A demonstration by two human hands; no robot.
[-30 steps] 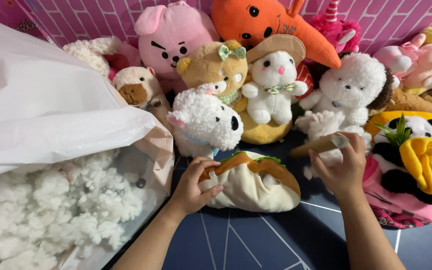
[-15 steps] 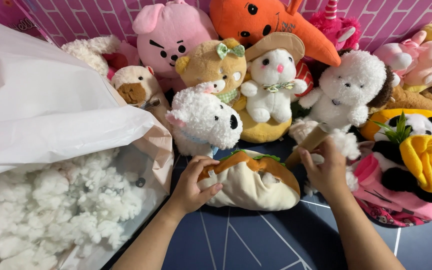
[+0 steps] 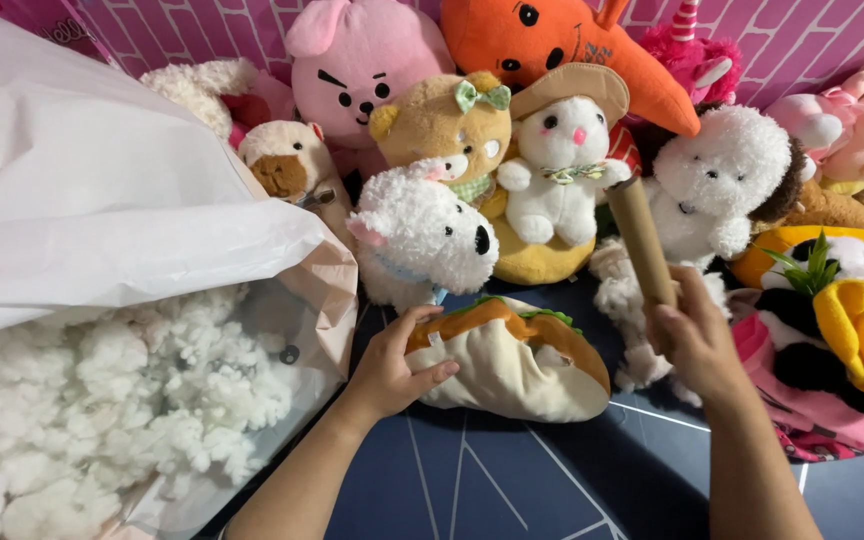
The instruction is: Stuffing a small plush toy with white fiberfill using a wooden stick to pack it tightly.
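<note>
Dark mat (image 3: 512, 480): left hand (image 3: 392, 365) grips sandwich plush (image 3: 512, 360); right hand (image 3: 692, 335) holds cardboard tube (image 3: 640, 238).

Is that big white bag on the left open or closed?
Open: the white bag gapes, showing loose white stuffing inside.

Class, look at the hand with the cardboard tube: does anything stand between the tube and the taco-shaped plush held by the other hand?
Nothing visible does. The right hand holds the tube upright just right of the taco plush, which the left hand grips.

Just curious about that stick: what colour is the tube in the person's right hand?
Plain cardboard brown; the tube shows best in the head view, the only one.
</note>
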